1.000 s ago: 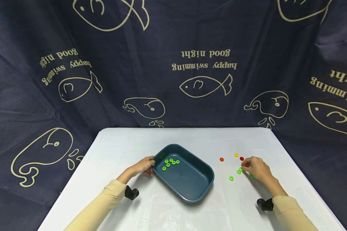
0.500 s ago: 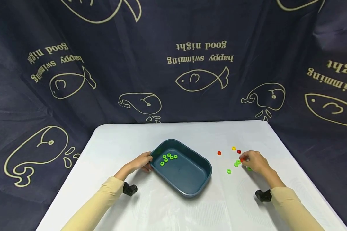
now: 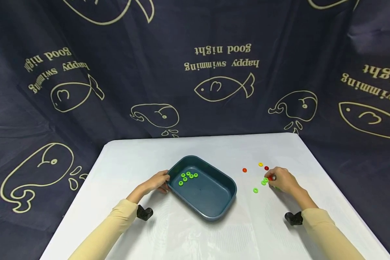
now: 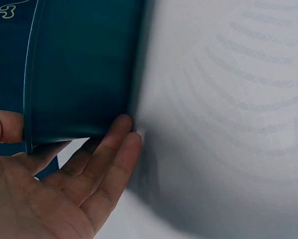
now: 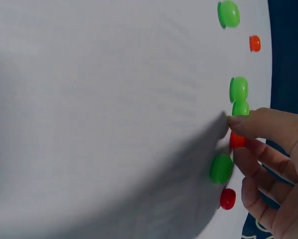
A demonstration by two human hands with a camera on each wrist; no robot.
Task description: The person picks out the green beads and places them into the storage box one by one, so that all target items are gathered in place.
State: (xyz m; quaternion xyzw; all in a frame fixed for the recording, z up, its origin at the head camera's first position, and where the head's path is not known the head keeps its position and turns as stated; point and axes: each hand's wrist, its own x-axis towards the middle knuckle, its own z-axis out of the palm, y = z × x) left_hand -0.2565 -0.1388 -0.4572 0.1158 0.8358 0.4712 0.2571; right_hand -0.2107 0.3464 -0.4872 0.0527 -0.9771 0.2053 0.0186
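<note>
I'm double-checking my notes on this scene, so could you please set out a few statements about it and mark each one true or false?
1. The left hand grips the edge of the dark blue tray. True.
2. A red piece is between the thumb and fingers of the right hand. True.
3. The right hand is inside the tray. False: it is at the table, to the right of the tray.
4. Six green rings lie in the tray. True.
5. Every green ring is in the tray. False: others lie on the table, including a lone green ring.
6. The yellow ring is in the tray. False: it lies on the table.
</note>
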